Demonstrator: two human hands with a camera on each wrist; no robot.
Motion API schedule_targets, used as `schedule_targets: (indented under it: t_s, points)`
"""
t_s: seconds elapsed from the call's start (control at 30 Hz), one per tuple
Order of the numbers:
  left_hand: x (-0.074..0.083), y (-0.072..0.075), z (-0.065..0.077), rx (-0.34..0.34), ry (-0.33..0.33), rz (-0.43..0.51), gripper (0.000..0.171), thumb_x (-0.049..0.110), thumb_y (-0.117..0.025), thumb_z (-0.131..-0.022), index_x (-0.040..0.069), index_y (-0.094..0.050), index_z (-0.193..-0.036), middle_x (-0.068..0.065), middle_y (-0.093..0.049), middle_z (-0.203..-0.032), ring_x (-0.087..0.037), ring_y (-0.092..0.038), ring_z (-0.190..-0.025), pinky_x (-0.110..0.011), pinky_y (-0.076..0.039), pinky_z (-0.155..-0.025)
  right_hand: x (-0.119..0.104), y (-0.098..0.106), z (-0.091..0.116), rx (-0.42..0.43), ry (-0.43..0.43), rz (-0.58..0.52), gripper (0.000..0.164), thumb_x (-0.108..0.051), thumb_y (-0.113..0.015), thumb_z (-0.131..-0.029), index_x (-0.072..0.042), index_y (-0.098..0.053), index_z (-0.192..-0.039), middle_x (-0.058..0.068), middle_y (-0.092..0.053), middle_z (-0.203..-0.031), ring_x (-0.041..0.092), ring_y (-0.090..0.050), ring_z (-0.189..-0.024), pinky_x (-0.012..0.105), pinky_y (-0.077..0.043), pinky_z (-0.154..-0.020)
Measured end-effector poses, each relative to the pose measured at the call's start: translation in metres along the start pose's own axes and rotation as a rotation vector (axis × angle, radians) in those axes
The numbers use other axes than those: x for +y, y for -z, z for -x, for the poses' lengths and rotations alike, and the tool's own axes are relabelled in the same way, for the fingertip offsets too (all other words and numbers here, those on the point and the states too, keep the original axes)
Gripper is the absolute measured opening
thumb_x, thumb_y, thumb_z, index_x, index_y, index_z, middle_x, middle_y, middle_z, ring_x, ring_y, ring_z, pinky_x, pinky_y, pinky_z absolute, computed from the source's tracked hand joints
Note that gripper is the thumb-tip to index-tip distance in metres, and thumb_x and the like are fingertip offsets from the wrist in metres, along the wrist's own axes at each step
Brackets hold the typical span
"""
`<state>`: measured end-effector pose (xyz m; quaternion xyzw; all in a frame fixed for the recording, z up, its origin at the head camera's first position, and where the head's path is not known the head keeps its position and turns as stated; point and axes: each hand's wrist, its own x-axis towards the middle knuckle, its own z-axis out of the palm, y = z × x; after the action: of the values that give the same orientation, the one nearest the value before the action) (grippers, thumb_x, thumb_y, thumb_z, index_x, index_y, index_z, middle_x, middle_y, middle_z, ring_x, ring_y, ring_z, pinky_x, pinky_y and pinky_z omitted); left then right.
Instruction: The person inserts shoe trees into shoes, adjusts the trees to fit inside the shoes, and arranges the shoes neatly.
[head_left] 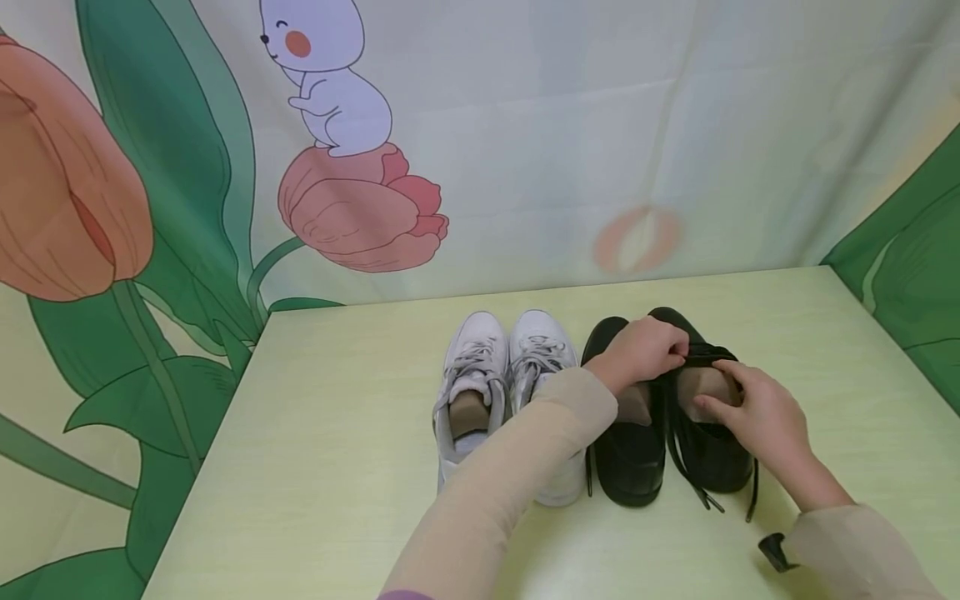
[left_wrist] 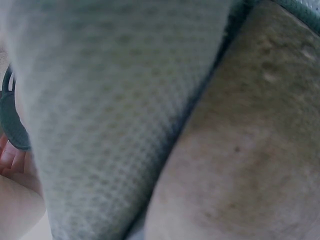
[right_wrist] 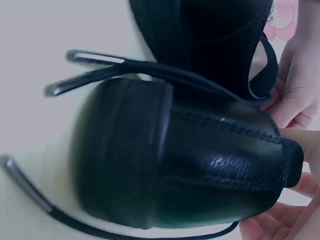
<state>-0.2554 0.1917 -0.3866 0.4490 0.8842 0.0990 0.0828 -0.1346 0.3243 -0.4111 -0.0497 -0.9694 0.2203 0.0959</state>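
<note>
In the head view, my left hand pinches the black laces at the top of the right-hand black shoe. My right hand holds that shoe's opening from the right side. Its index finger touches the lace area, and its thumb lies over the opening. Loose lace ends hang over the shoe's left side and past the heel. Close beside it stands the other black shoe, partly covered by my left hand. The right wrist view shows the heel; the left wrist view is mostly sleeve.
A pair of white lace-up shoes stands just left of the black pair, partly behind my left sleeve. They all sit on a pale yellow-green table. A printed curtain hangs along its back edge.
</note>
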Motion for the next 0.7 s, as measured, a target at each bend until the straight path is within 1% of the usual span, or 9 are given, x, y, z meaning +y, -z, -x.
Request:
schedule_targets:
  t_s: [0.07,0.13,0.27,0.37,0.5,0.6,0.7]
  points:
    - [0.0,0.0,-0.0001,-0.002,0.001,0.003,0.011,0.026,-0.052,-0.09,0.019,-0.058,-0.084,0.01,-0.054,-0.077,-0.004,-0.048,-0.069,-0.015,-0.037,-0.065,-0.0007,0.0005,-0.001,-0.011,-0.009,-0.014,0.05,-0.028,-0.069,-0.076,-0.002,-0.053,-0.116,0.02,-0.058,-0.092,0.029,-0.053,-0.075,0.032,-0.035,-0.054]
    - [-0.0002,-0.0004,-0.0003,-0.005,0.003,0.005,0.011,0.026,-0.052,-0.09,0.019,-0.058,-0.083,0.01,-0.054,-0.076,-0.004,-0.048,-0.069,-0.015,-0.037,-0.065,-0.0012,0.0011,-0.002,-0.017,-0.016,-0.022,0.048,-0.025,-0.069,-0.075,-0.002,-0.053,-0.114,0.02,-0.058,-0.091,0.029,-0.053,-0.076,0.031,-0.034,-0.054]
    - [-0.0008,-0.0014,-0.0011,-0.007,0.003,0.003,0.011,0.026,-0.052,-0.09,0.02,-0.058,-0.083,0.01,-0.053,-0.076,-0.004,-0.048,-0.069,-0.015,-0.037,-0.065,-0.0019,0.0021,-0.0035,-0.034,-0.028,-0.024,0.046,-0.022,-0.069,-0.075,-0.001,-0.053,-0.113,0.022,-0.056,-0.095,0.03,-0.052,-0.078,0.032,-0.035,-0.056]
    - [-0.0009,-0.0017,-0.0015,-0.008,0.004,0.004,0.011,0.026,-0.052,-0.09,0.02,-0.058,-0.083,0.01,-0.053,-0.076,-0.004,-0.049,-0.069,-0.015,-0.037,-0.066,-0.0025,0.0025,-0.0037,-0.051,-0.045,-0.018,0.048,-0.022,-0.069,-0.075,-0.001,-0.052,-0.115,0.023,-0.056,-0.098,0.032,-0.053,-0.08,0.035,-0.036,-0.057]
    - [-0.0005,-0.0014,-0.0014,-0.012,0.01,0.008,0.01,0.026,-0.052,-0.09,0.02,-0.058,-0.084,0.01,-0.053,-0.076,-0.004,-0.049,-0.069,-0.016,-0.038,-0.066,-0.0027,0.0017,-0.0034,-0.063,-0.056,-0.007,0.05,-0.023,-0.068,-0.076,0.0,-0.051,-0.117,0.026,-0.054,-0.105,0.037,-0.053,-0.086,0.041,-0.039,-0.06]
    - [-0.0001,-0.001,-0.0011,-0.019,0.014,0.006,0.01,0.026,-0.052,-0.09,0.02,-0.058,-0.084,0.01,-0.053,-0.076,-0.004,-0.049,-0.068,-0.016,-0.038,-0.066,-0.0022,0.0004,-0.0029,-0.059,-0.055,0.003,0.05,-0.022,-0.068,-0.076,0.0,-0.051,-0.117,0.027,-0.054,-0.108,0.04,-0.053,-0.091,0.045,-0.04,-0.063]
    - [0.0002,-0.0009,-0.0008,-0.022,0.014,0.004,0.01,0.026,-0.052,-0.09,0.02,-0.058,-0.084,0.01,-0.053,-0.076,-0.004,-0.049,-0.069,-0.016,-0.038,-0.065,-0.0013,-0.001,-0.002,-0.045,-0.052,0.009,0.049,-0.022,-0.068,-0.076,0.001,-0.052,-0.116,0.027,-0.054,-0.107,0.04,-0.053,-0.09,0.046,-0.04,-0.063]
